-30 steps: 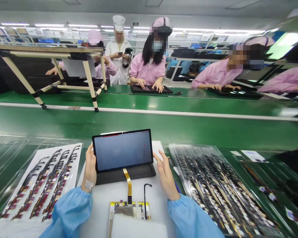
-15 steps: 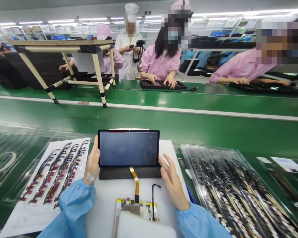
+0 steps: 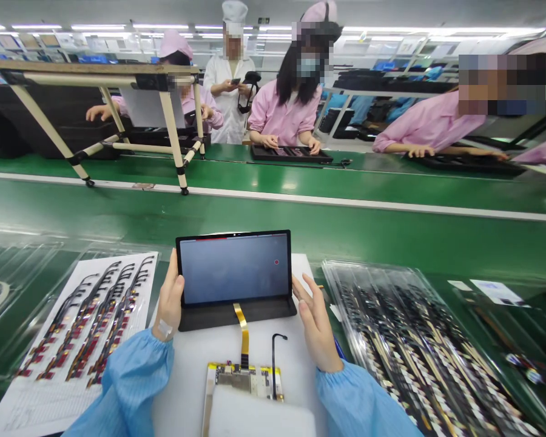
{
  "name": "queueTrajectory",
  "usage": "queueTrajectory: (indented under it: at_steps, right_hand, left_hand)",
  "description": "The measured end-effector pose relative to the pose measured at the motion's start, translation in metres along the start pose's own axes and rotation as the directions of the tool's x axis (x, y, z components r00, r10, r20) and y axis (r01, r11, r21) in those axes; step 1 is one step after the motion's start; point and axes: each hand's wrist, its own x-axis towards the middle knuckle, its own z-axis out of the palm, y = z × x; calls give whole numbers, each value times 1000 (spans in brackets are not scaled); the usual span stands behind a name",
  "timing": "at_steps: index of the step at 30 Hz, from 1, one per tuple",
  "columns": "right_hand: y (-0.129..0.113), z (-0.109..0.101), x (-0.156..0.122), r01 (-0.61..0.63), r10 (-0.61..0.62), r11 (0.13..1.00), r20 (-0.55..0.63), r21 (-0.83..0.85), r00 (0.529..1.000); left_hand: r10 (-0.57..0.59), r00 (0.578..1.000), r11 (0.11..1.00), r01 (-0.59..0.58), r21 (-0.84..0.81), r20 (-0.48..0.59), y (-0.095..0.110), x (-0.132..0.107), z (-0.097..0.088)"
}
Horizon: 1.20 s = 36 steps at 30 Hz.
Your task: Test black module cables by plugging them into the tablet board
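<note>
A black tablet point(image 3: 233, 267) stands on its dark folding case point(image 3: 236, 314), its blue-grey screen lit with one small red dot. My left hand point(image 3: 169, 300) grips the tablet's left edge, with a white plaster on the wrist. My right hand point(image 3: 315, 325) is beside the right edge, fingers spread, with no clear grip. A gold flat flex cable point(image 3: 242, 334) runs from under the tablet down to a circuit board point(image 3: 243, 376). A thin black cable point(image 3: 275, 364) lies on the board's right side. A white foam pad point(image 3: 259, 413) covers the board's near end.
A white sheet point(image 3: 84, 328) with rows of black-and-red cables lies left of my work mat point(image 3: 186, 376). A clear plastic tray point(image 3: 418, 346) of cables lies right. Beyond the green conveyor point(image 3: 273, 206), co-workers in pink smocks handle trays, and a person in white stands.
The whole view has swung and levelled out, so the tablet no longer looks tilted. My left hand stays on the tablet's edge, and my right hand stays beside it.
</note>
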Motion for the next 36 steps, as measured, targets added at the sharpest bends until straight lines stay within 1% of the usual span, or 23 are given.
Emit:
queueTrajectory:
  at_steps: [3,5,7,9,11,14,16,20,25,27,29,32,36]
  right_hand:
    - [6,1,3,-80,81,994,-15,69,997]
    - [10,2,3,-98,101,990,-25,102,995]
    - [12,2,3,-101,106,987,-33,125,994]
    - [11,3,2,-107,113,984,-34,143,993]
    - [9,2,1,-121,126,981,-22,153,992]
    - [5,0,-2,-124,127,983,-17,136,992]
    - [4,-2,-4,-103,106,990,-22,101,994]
    - [3,-5,-8,-61,62,998,-28,23,998]
    - [0,-2,-9,-32,30,999,-52,-27,998]
    - [1,0,-8,-1,-3,996,-52,-87,999]
    - [3,1,-7,48,-59,979,-47,-199,997]
    - [8,3,-1,101,-124,929,-40,-357,992]
    - [9,6,9,112,-157,907,-77,-407,985]
  left_hand:
    - [1,1000,999,-2,38,24,1,-1,2]
    - [-3,1000,997,1,78,23,2,-2,2]
    - [-23,1000,989,25,149,-16,4,-4,1]
    - [-46,996,975,62,215,-81,5,-7,-1]
    - [-64,991,964,92,248,-121,5,-11,-3]
    - [-79,993,961,100,258,-91,5,-14,-2]
    - [-81,994,958,98,271,-73,5,-15,0]
    - [-89,993,951,108,288,-79,6,-14,2]
    - [-89,994,951,102,290,-59,7,-13,1]
    - [-88,995,952,98,290,-46,6,-14,0]
    - [-83,996,954,90,287,-36,6,-14,0]
    - [-75,997,958,82,275,-36,4,-14,-1]
    - [-84,995,963,94,252,-49,3,-13,-1]
